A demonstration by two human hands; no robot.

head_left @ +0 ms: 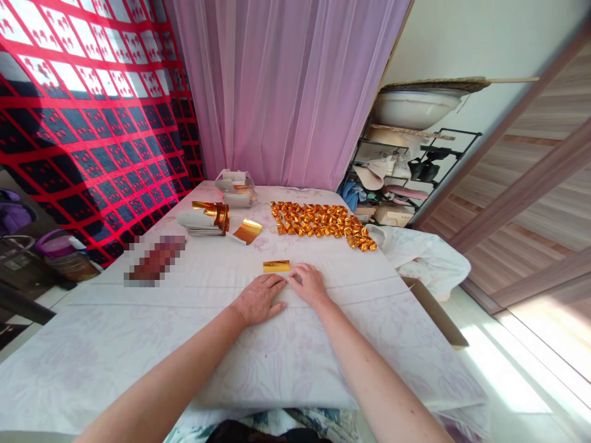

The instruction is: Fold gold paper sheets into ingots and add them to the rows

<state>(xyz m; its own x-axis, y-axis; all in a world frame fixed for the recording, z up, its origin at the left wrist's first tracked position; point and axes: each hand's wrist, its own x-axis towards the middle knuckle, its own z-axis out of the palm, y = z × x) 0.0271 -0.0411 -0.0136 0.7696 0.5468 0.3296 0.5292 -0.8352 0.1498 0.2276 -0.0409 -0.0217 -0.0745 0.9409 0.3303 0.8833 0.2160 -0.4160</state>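
Note:
A small strip of gold foil paper [276, 266] lies on the white tablecloth in front of my hands. My left hand [261, 299] rests flat just below it, palm down, fingers stretched towards its lower edge and thumb spread. At the strip's right end is my right hand [309, 285], its fingers bent and thumb and forefinger drawn together at the paper's corner. The fingers partly hide the lower edge. Farther off, several folded gold foil pieces [318, 220] sit in rows. A loose gold sheet [248, 231] lies beside a stack of foil paper [205, 220] at the left.
A clear plastic container [235, 187] stands at the table's back edge. A blurred reddish object [157, 259] lies on the left. Beyond the table are a pink curtain [281, 92], a loaded shelf rack [401, 166] and, at the lower right, a cardboard box [436, 314].

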